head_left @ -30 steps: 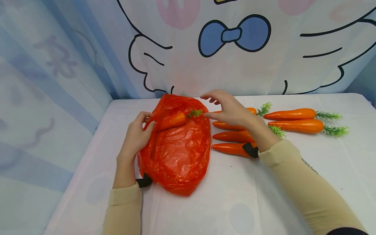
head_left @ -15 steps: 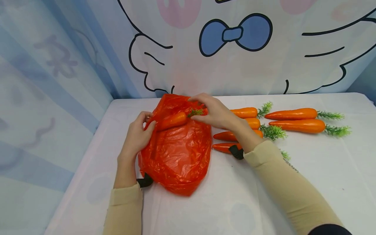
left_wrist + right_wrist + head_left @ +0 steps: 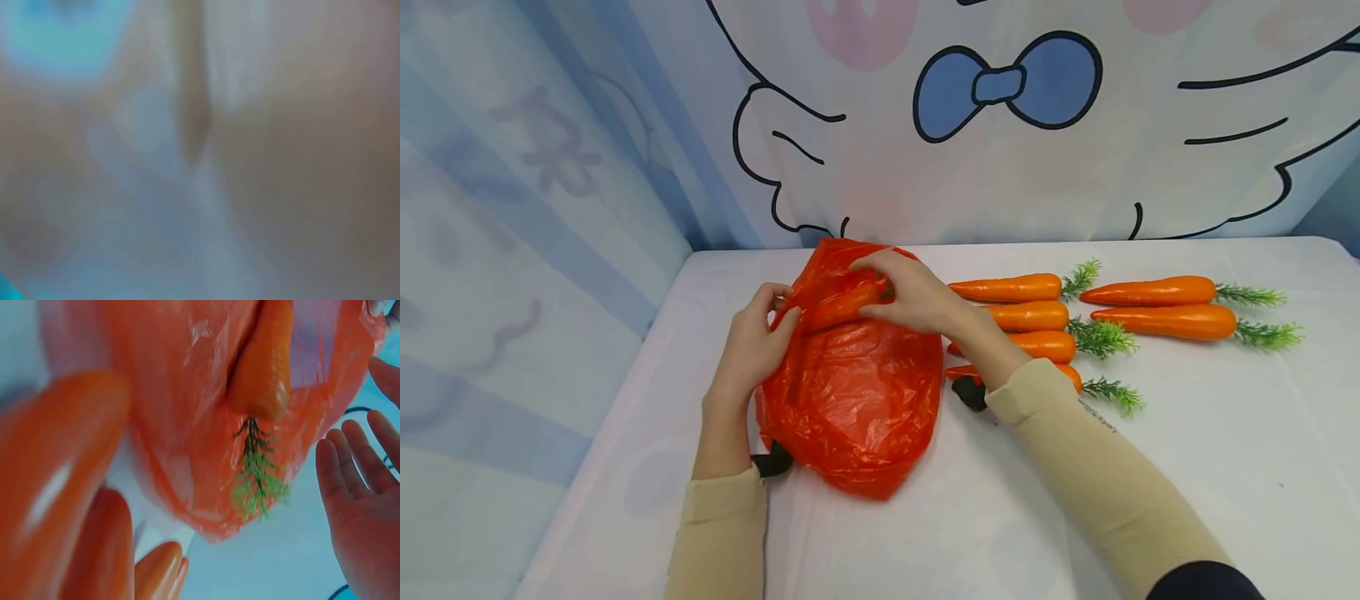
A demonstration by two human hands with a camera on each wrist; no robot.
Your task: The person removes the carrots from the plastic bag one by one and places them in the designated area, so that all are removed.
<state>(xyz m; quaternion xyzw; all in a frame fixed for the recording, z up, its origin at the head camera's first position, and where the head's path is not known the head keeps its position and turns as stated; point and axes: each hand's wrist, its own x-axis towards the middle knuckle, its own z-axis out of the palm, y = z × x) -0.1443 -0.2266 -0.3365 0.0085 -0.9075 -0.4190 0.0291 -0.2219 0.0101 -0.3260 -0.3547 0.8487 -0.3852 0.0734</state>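
Observation:
A red plastic bag point(image 3: 865, 400) lies on the white table, with an orange carrot point(image 3: 837, 309) at its upper part. My left hand point(image 3: 751, 346) pinches the bag's left edge, near the carrot's tip. Over the carrot's thick end reaches my right hand point(image 3: 917, 293), thumb below and fingers above, hiding most of the green top. In the right wrist view, the right hand point(image 3: 365, 519) has extended fingers and stands apart from the carrot point(image 3: 269, 369), whose leafy top point(image 3: 257, 475) shows. The left wrist view is too blurred to read.
Several more carrots point(image 3: 1026, 317) lie in a column right of the bag, partly behind my right arm. Two others, a back carrot point(image 3: 1153, 291) and a front carrot point(image 3: 1183, 322), lie farther right. A printed cloth point(image 3: 1000, 183) hangs behind the table point(image 3: 1225, 467).
My right hand has moved left from the bag's right edge to the carrot's thick end, covering its leaves. My left hand keeps its place on the bag.

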